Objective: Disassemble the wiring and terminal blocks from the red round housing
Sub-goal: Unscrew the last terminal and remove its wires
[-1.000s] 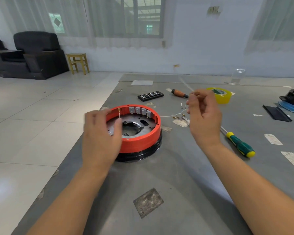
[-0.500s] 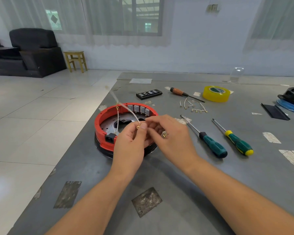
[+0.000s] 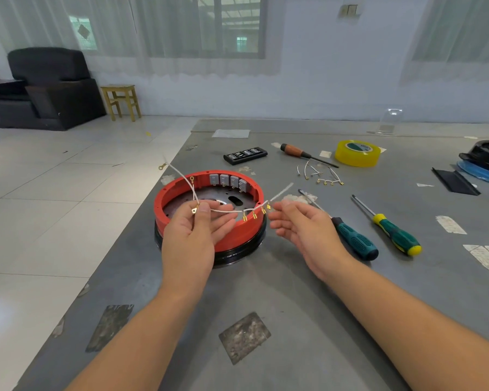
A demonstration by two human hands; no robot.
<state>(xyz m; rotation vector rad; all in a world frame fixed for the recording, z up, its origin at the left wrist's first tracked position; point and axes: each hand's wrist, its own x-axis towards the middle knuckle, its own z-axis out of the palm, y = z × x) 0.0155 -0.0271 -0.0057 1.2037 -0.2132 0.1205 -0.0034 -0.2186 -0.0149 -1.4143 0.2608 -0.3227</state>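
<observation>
Here the red round housing [image 3: 209,218] sits on the grey table [image 3: 294,306], grey terminal blocks [image 3: 228,182] lining its far wall. Above it, the left hand [image 3: 194,235] pinches a white wire harness [image 3: 229,211]; the right hand [image 3: 299,230] is relaxed, fingers loosely spread.

Count, head view:
- Red round housing [image 3: 209,210], centre frame: 1
- Grey terminal blocks [image 3: 229,181] on its far inner wall: 4
- Screwdrivers, right of centre: 3 (two green-handled [image 3: 353,239], one wooden-handled [image 3: 294,150])
- Yellow tape roll [image 3: 356,153], upper right: 1
- Black bit case [image 3: 245,155]: 1
- Hands: 2
</observation>
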